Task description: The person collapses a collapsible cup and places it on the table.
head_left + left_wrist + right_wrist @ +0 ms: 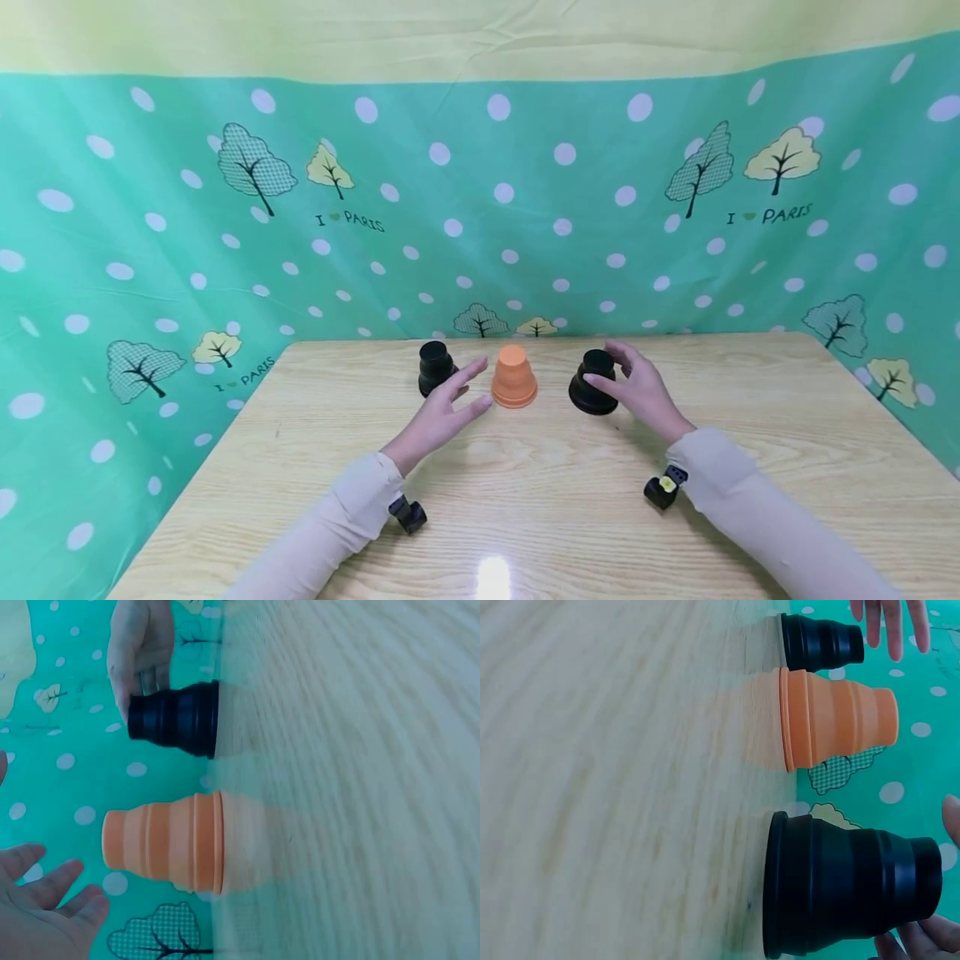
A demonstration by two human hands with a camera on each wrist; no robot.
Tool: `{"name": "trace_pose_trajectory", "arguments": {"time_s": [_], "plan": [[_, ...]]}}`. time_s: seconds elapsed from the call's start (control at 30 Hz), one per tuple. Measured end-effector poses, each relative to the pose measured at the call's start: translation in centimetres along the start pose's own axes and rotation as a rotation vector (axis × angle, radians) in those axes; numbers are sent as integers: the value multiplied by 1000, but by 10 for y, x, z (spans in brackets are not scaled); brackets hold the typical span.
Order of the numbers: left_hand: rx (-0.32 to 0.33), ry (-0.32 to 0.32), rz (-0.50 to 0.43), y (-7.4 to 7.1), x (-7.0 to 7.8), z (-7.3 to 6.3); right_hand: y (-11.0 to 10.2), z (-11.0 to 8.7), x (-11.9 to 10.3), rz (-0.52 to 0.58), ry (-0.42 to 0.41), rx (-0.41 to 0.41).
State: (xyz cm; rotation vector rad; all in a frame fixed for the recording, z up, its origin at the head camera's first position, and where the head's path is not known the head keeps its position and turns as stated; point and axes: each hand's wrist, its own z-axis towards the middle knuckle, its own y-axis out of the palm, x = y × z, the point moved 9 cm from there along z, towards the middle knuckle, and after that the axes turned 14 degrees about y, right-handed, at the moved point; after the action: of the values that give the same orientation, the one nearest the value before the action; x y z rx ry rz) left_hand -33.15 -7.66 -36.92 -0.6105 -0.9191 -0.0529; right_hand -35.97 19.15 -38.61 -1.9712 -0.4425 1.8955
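Three stepped, tapering cups stand upside down in a row on the table, wide rims down. The orange cup [514, 379] is in the middle, with a black cup [433, 367] on its left and another black cup [592, 387] on its right. My left hand [442, 412] hovers between the left black cup and the orange one, its fingers spread and holding nothing. Around the right black cup is my right hand [641, 392]. In the right wrist view its fingertips [922, 937] are right at the cup's side, while the thumb [952, 817] stands apart from it.
The pale wood-grain table [525, 492] runs back to a green polka-dot cloth [420, 200] hanging behind and at both sides. Each wrist bears a small black camera, one on the left [408, 515] and one on the right [662, 490].
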Motion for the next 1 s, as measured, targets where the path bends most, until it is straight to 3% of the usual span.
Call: {"name": "trace_pose_trajectory", "arguments": {"time_s": [0.17,0.47,0.7,1.0], "plan": [[-31,-17,-24,6,24,1,0,2,2,51,19,14],[-55,-26,-139,19,20,1,1,3,4,108,20,44],[-65,-8,-222,28,20,1,4,2,9,154,72,47],[-68,-16,-255,34,18,4,11,-12,-4,200,75,4]]}}
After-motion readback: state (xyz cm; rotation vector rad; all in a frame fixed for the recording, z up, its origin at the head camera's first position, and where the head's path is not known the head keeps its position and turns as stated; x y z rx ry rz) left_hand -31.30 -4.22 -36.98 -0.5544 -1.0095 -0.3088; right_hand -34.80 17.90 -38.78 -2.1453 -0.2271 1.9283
